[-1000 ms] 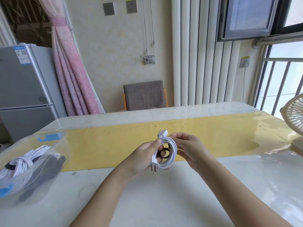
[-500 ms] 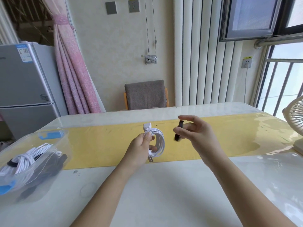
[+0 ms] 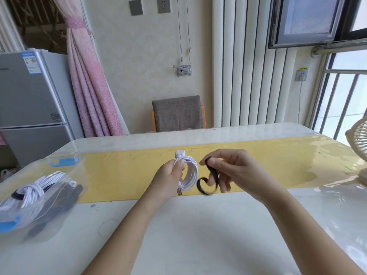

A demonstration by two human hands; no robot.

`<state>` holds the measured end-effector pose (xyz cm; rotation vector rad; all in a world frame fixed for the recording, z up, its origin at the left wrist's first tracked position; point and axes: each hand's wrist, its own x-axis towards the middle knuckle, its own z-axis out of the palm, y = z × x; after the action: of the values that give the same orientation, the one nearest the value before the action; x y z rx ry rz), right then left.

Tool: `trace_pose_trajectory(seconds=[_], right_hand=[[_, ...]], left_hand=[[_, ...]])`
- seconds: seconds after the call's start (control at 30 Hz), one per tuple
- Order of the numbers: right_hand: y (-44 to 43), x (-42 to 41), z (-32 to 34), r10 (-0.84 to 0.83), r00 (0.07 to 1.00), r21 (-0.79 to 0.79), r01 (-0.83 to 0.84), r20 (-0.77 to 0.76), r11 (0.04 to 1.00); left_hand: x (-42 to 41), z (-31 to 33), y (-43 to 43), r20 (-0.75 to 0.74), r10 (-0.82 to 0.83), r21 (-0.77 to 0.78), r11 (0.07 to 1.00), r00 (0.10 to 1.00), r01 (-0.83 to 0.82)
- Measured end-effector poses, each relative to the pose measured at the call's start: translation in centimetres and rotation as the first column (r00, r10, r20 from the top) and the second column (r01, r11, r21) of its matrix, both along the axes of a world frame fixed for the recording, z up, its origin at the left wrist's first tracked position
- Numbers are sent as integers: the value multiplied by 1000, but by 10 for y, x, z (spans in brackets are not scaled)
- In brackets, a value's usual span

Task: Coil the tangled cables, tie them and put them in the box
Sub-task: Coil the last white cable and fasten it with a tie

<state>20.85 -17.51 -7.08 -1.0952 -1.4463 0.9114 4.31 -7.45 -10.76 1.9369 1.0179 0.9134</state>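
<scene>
Both hands work above the white glossy table [image 3: 198, 235]: the left hand [image 3: 168, 179] grips a coiled white cable [image 3: 190, 171] upright, while the right hand [image 3: 234, 171] pinches a curling black strap [image 3: 208, 183] just beside it. Farther left sits a clear plastic box [image 3: 59, 171] holding bundled cables.

A white tabletop [image 3: 198, 235] carries a yellow runner [image 3: 127, 171] across its width. A cream fan [image 3: 357, 143] stands at its right edge. Beyond the tabletop are a grey-backed chair [image 3: 176, 113], a silver fridge [image 3: 29, 100], a pink curtain [image 3: 89, 86] and a white radiator [image 3: 248, 66].
</scene>
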Motion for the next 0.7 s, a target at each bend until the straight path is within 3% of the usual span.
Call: trace_pose_trajectory(seconds=[0.1, 0.3, 0.7], right_hand=[[5, -5, -6, -33, 985, -33, 39, 168, 999], [8, -10, -13, -70, 973, -15, 75, 219, 997], [13, -29, -23, -277, 960, 89, 274, 30, 958]], left_hand=[[-4, 2, 1, -19, 16, 83, 996, 1000, -14], [0, 4, -15, -191, -41, 191, 978, 981, 78], [9, 6, -29, -127, -208, 181, 956, 970, 229]])
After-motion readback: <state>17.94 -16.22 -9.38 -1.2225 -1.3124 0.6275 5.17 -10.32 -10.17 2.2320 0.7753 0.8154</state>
